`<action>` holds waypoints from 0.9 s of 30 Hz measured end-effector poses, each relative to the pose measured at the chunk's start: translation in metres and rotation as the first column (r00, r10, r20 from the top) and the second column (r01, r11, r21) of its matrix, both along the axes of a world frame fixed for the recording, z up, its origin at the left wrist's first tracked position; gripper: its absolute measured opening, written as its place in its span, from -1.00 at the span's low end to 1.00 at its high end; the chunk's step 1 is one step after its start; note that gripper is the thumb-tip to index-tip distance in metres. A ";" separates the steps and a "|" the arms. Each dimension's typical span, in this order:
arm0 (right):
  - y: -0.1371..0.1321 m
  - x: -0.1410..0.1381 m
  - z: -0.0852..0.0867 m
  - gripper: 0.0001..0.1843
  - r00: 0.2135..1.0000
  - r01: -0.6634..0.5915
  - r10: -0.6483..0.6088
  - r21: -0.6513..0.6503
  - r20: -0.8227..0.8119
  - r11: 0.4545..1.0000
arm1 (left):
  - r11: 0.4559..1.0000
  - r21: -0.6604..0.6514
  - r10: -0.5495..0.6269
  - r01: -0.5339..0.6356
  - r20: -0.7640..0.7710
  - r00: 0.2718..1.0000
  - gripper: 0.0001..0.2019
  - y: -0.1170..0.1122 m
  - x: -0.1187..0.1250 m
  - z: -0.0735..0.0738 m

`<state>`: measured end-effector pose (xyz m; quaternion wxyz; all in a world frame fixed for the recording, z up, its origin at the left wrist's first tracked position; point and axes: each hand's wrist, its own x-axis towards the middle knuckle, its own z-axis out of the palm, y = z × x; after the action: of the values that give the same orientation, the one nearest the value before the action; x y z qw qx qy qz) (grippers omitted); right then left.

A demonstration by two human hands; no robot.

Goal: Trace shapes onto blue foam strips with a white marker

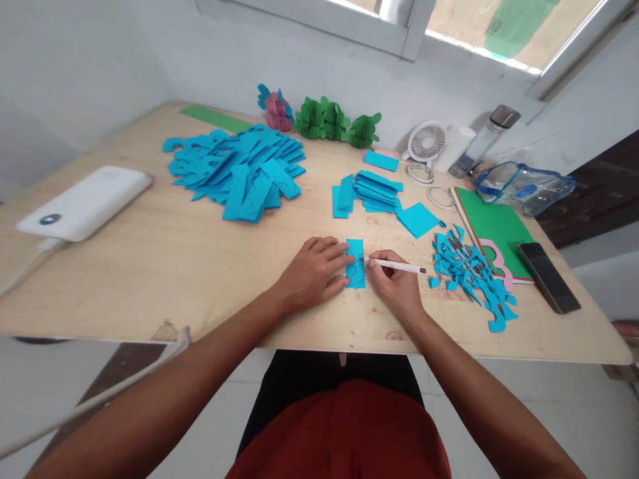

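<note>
A small blue paper rectangle (356, 261) lies near the front edge of the wooden table (164, 266). My left hand (314, 271) lies flat on its left side, fingers stretched out, pinning it down. My right hand (397, 286) is closed on a white pen (397, 266), whose tip touches the paper's right edge. A faint curved line shows on the paper.
A big heap of cut blue shapes (239, 169) lies at back left, a stack of blue rectangles (372, 191) in the middle, blue scraps (469, 276) at right. Also here: a white power bank (84, 203), green paper pad (494, 233), phone (548, 276), small fan (426, 142), tape rolls (422, 173).
</note>
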<state>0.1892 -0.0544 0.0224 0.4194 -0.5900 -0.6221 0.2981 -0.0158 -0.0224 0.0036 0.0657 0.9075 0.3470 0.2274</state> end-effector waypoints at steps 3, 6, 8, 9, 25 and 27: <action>-0.001 -0.001 0.001 -0.85 1.000 -0.016 0.016 0.000 -0.008 1.000 | 1.000 -0.001 0.003 -0.003 -0.002 1.000 -0.66 0.000 0.000 -0.001; -0.001 -0.001 0.002 -0.84 1.000 -0.001 0.001 -0.011 -0.028 1.000 | 1.000 -0.004 -0.001 0.001 0.002 1.000 -0.66 0.000 -0.001 -0.002; -0.001 -0.001 0.002 -0.84 0.999 0.013 -0.014 -0.015 -0.045 1.000 | 1.000 -0.004 -0.006 0.006 0.003 1.000 -0.65 0.001 -0.001 -0.002; -0.001 -0.001 0.002 -0.84 0.998 0.015 -0.016 -0.017 -0.053 1.000 | 1.000 -0.004 -0.008 0.008 0.002 1.000 -0.65 0.001 -0.001 -0.002; 0.001 0.001 -0.002 -0.83 0.999 -0.026 0.025 -0.025 -0.037 0.999 | 1.000 -0.017 -0.010 0.010 0.000 1.000 -0.65 0.000 0.000 0.000; 0.001 0.001 -0.002 -0.82 0.999 -0.035 0.034 -0.027 -0.026 0.999 | 1.000 -0.016 -0.008 0.008 0.003 1.000 -0.65 0.000 0.000 0.000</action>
<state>0.1900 -0.0536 0.0208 0.4140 -0.5811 -0.6226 0.3214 -0.0161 -0.0223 0.0038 0.0743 0.9079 0.3450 0.2260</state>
